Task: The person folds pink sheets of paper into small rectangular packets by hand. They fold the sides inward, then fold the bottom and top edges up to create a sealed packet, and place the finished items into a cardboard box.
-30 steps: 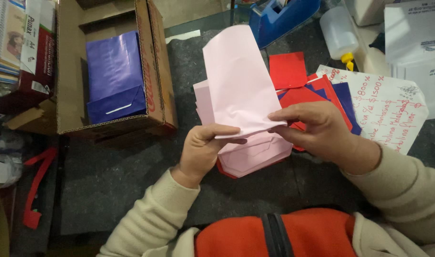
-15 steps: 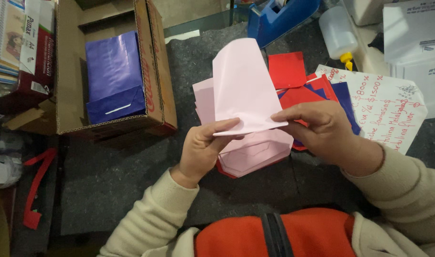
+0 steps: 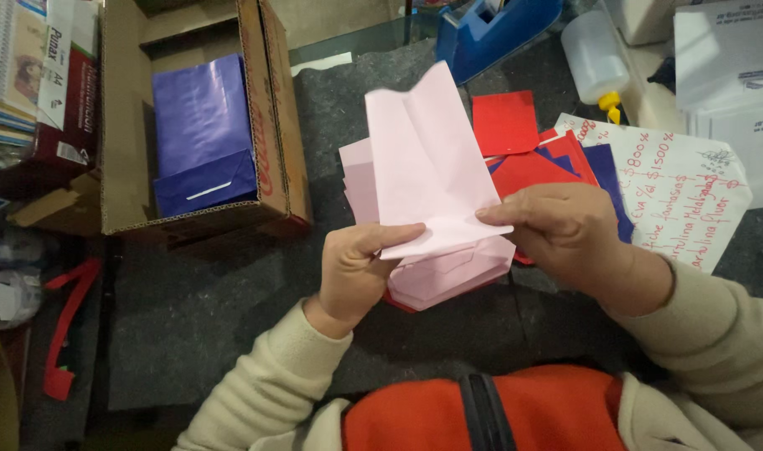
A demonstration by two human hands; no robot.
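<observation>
Step in hand, judged from the frame: folding up the bottom edge of a pink paper sheet (image 3: 427, 163); best done with the lower edge kept level, both corners pinched evenly, crease pressed flat from the middle outward; uneven pull likely to skew the fold.

Left hand (image 3: 356, 267): closed in a pinch on the sheet's lower left corner, thumb on top, fingers curled beneath. Right hand (image 3: 561, 234): closed likewise on the lower right corner, fingertips over the folded edge.

Pink paper sheet: held between both hands, raised off the dark table mat (image 3: 198, 326), upper part standing tilted away and showing a centre crease; lower edge spanning from one hand to the other.

Directly under the sheet and hands: stack of pink folded papers (image 3: 448, 276) lying on the mat, with more pink sheets behind. Just beyond the right hand: red sheets (image 3: 505, 121) and dark blue sheets (image 3: 609, 171), partly overlapped. Well to the left: cardboard box (image 3: 269, 125) holding a blue paper bag (image 3: 202, 134). Far side: blue tape dispenser (image 3: 498, 33), glue bottle (image 3: 595, 58).
</observation>
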